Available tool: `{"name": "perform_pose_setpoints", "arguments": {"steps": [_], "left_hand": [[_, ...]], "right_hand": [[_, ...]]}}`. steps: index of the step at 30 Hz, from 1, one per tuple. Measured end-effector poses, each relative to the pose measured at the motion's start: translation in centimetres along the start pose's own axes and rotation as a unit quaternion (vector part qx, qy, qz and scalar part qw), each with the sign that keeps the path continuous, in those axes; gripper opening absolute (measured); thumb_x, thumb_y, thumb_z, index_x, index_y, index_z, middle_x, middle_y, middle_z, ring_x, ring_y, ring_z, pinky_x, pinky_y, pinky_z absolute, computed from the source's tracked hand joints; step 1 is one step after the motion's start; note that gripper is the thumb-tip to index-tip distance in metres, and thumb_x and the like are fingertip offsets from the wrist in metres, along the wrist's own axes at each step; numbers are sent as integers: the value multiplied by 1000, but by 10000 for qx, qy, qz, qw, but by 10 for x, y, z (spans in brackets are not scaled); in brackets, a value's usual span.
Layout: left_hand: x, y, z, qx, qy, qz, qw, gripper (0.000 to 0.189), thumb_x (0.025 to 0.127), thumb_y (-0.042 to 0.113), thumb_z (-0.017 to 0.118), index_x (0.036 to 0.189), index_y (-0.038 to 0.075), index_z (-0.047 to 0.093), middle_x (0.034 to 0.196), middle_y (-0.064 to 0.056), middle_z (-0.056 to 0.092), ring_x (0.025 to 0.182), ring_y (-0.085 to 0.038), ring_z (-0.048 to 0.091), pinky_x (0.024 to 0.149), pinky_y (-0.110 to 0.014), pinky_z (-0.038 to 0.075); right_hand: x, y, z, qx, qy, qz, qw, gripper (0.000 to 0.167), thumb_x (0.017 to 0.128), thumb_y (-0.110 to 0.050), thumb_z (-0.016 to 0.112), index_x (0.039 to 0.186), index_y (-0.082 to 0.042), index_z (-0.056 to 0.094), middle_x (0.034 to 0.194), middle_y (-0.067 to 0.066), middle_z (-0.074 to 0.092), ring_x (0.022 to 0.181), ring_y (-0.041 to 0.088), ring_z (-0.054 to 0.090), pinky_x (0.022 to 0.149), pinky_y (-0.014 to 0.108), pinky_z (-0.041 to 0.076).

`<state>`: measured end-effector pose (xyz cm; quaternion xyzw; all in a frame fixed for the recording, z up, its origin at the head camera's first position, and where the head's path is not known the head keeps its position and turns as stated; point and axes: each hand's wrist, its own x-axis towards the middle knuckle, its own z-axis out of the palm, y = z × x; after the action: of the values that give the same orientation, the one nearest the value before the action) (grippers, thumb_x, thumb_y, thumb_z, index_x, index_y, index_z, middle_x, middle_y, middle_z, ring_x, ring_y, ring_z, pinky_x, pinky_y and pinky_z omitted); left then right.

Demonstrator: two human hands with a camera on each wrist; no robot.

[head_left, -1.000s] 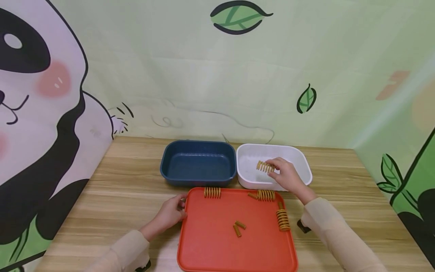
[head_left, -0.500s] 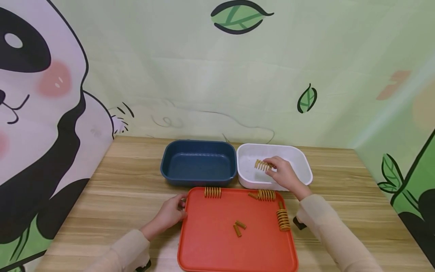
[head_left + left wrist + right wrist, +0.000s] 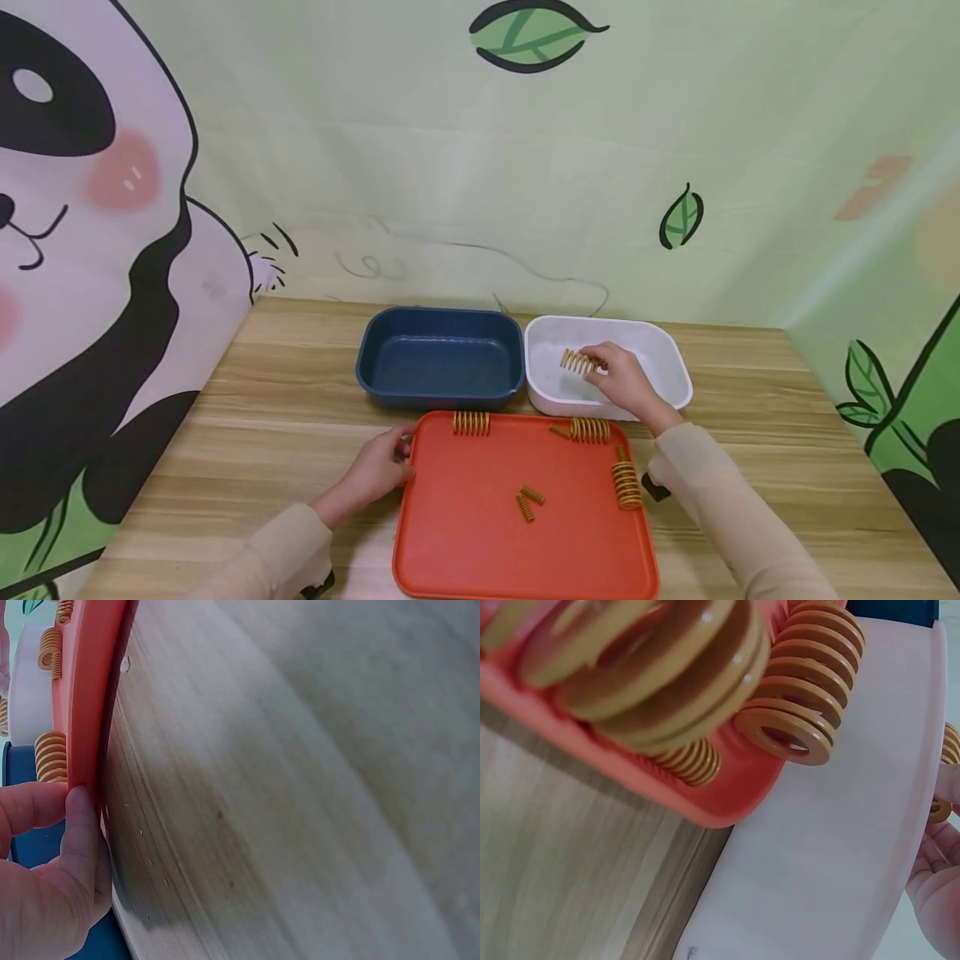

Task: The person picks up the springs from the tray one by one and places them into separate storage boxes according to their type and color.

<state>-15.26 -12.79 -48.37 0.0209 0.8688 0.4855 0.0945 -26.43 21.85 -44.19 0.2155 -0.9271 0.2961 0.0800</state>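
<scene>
In the head view my right hand [image 3: 624, 383] pinches a large golden-brown coil spring [image 3: 577, 362] by one end, over the inside of the white bin [image 3: 538, 403]. The bin's wall hides part of that hand in the right wrist view. My left hand [image 3: 375, 468] grips the left rim of the red tray [image 3: 465, 546] near its far corner, with finger and thumb at the edge [image 3: 86, 697]. Three large springs lie along the tray's rim: one far left [image 3: 471, 423], one far right [image 3: 589, 430], one at the right side [image 3: 626, 485]. Two small springs [image 3: 528, 502] lie mid-tray.
A dark blue bin [image 3: 438, 397] stands left of the white one, side by side behind the tray. Small springs lie beside the far-right spring [image 3: 559, 432] and behind the right-side one. A printed cloth backdrop [image 3: 420, 167] rises behind the wooden table [image 3: 300, 367].
My right hand has moved slightly left with the spring over the white bin. My left hand stays on the tray's rim, and the tray's springs lie as before.
</scene>
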Motion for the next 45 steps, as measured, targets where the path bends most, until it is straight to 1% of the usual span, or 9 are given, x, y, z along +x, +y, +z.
{"name": "perform_pose_setpoints", "arguments": {"steps": [11,19,25,33,41,45], "left_hand": [[-1,1,-1,-27,-26,-6,10000,55,64,-13,52,118,-2,51,78,-8,50,68,-15,46,51,-24,41],[-2,-1,0,50,75,84,9999,55,63,-13,52,116,-2,52,77,-7,51,68,-14,46,51,-23,42],[-2,-3,1,-42,43,51,10000,54,64,-13,51,116,-2,52,76,-7,50,65,-14,45,50,-24,41],[-1,-4,2,-91,60,82,9999,54,63,-13,52,116,-2,52,76,-7,50,65,-14,45,49,-23,42],[0,-4,2,-227,70,67,9997,56,62,-14,50,116,-3,51,76,-8,49,62,-15,46,49,-24,43],[0,-4,2,-181,95,70,9998,56,61,-14,51,116,-3,51,76,-8,50,65,-16,47,49,-24,44]], "right_hand": [[5,2,2,-13,-206,276,9994,31,73,1,62,103,5,61,95,20,60,83,28,56,74,41,46],[5,9,6,-19,-243,346,9991,32,73,1,62,104,6,60,97,20,60,85,29,57,75,42,46],[5,12,8,17,-280,439,9986,31,74,0,61,104,7,60,97,21,60,86,30,57,78,44,46],[6,14,8,-12,-248,466,9986,31,74,0,62,104,6,61,96,21,61,84,29,56,76,43,45],[10,15,11,79,-239,487,9985,31,73,0,62,104,6,61,96,20,61,83,28,55,75,41,44],[13,15,13,95,-250,497,9984,31,73,-1,62,103,5,61,95,20,61,83,27,55,76,41,44]]}}
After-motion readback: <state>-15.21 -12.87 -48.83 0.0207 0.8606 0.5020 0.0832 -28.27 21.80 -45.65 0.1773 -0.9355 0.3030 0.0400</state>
